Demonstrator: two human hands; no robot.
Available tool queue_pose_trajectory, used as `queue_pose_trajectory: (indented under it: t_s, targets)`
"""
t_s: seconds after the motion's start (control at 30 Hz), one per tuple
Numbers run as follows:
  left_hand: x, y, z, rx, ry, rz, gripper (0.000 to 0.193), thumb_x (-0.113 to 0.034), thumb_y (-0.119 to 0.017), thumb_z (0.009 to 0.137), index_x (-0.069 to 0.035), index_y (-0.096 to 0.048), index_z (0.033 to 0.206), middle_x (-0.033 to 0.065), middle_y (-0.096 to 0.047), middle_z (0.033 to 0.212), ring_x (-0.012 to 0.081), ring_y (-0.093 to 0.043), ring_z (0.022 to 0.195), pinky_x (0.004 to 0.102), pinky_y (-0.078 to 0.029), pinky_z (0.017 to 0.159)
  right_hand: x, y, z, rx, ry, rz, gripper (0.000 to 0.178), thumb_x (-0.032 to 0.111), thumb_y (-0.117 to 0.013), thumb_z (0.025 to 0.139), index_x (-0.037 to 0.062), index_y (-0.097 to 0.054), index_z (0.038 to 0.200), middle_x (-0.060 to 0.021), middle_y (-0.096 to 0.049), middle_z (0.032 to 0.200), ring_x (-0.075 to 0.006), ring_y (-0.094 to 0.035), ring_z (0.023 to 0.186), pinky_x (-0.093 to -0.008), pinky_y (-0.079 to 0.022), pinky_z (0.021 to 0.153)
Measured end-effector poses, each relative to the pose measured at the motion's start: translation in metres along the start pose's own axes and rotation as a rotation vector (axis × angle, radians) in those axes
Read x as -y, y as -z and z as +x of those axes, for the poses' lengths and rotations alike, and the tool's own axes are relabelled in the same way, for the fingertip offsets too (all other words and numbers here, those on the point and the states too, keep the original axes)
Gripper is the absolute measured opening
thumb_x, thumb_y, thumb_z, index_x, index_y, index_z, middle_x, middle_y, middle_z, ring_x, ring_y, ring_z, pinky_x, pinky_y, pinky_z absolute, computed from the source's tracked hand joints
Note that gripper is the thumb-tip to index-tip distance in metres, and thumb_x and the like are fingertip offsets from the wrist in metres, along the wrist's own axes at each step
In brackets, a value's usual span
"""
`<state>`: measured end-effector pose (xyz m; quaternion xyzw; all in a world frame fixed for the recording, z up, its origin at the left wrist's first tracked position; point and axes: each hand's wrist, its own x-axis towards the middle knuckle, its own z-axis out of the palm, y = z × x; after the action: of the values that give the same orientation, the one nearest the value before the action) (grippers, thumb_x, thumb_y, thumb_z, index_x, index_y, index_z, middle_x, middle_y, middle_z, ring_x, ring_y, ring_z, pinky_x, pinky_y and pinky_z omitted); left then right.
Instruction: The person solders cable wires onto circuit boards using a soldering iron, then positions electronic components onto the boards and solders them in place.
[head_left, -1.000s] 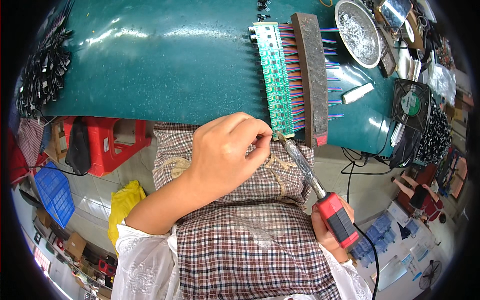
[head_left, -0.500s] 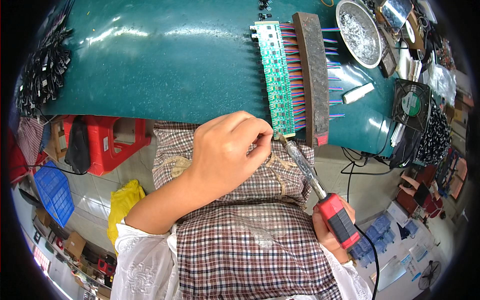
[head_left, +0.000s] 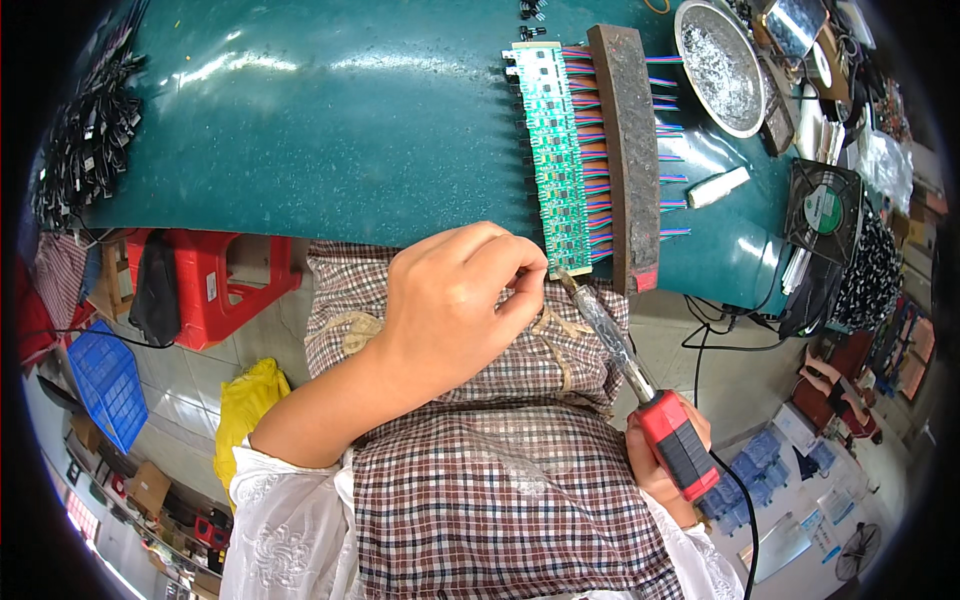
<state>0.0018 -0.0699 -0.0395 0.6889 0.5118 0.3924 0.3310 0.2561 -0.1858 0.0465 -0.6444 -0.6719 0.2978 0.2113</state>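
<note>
My right hand (head_left: pixel 655 462) is closed around the red and black handle of a soldering iron (head_left: pixel 676 440). The iron's tip rests at the near end of a long green circuit board panel (head_left: pixel 556 160). Beside that same end my left hand (head_left: pixel 455 290) is closed in a pinch, and whatever lies between its fingertips is hidden. Rows of coloured wires (head_left: pixel 597 190) run from the panel's right side beneath a dark, worn bar (head_left: pixel 627 150) and come out beyond it. Small black parts line the panel's left edge.
On the green table (head_left: pixel 330 140) stand a metal bowl (head_left: pixel 722 70) with silvery bits, a white roll (head_left: pixel 718 187) and a black fan (head_left: pixel 824 210). Black cables (head_left: pixel 95 140) are heaped at the left edge. A red stool (head_left: pixel 220 285) stands below the table.
Both hands and the soldering iron stay almost exactly where they were. In the background at the far right, a person has shifted posture.
</note>
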Motion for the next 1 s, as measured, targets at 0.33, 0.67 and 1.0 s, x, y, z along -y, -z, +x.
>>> queue_pose_trajectory:
  t_s: [0.33,0.67,1.0]
  targets:
    - [-0.001,0.001,0.0,0.007,0.004,0.009,0.016,0.003,-0.081,0.076,-0.005,-0.072,0.086,0.0061,-0.074,0.083,0.0161,-0.072,0.067,0.0282,-0.056,0.059,-0.002,0.004,0.002,0.041,0.076,-0.082,0.026,-0.007,-0.079,0.064,-0.0022,-0.065,0.084,-0.0132,-0.066,0.076,-0.022,-0.065,0.061,-0.029,-0.05,0.056]
    - [-0.004,0.001,0.001,0.008,0.021,0.001,0.015,0.004,-0.08,0.076,-0.004,-0.072,0.086,0.0065,-0.074,0.083,0.0164,-0.072,0.067,0.0279,-0.056,0.059,-0.026,-0.008,-0.021,-0.13,-0.07,0.083,0.022,-0.006,-0.075,0.063,-0.0001,-0.065,0.081,-0.0131,-0.064,0.076,-0.0269,-0.062,0.059,-0.0327,-0.049,0.054]
    - [-0.003,0.001,-0.001,-0.008,0.032,-0.013,0.015,-0.001,-0.079,0.077,-0.009,-0.069,0.085,0.0052,-0.069,0.078,0.0245,-0.07,0.069,0.0359,-0.055,0.06,-0.026,-0.002,0.027,-0.481,-0.051,0.362,0.009,0.001,-0.06,0.092,-0.0018,-0.059,0.101,-0.0065,-0.054,0.077,-0.0148,-0.049,0.061,-0.0317,-0.044,0.057]
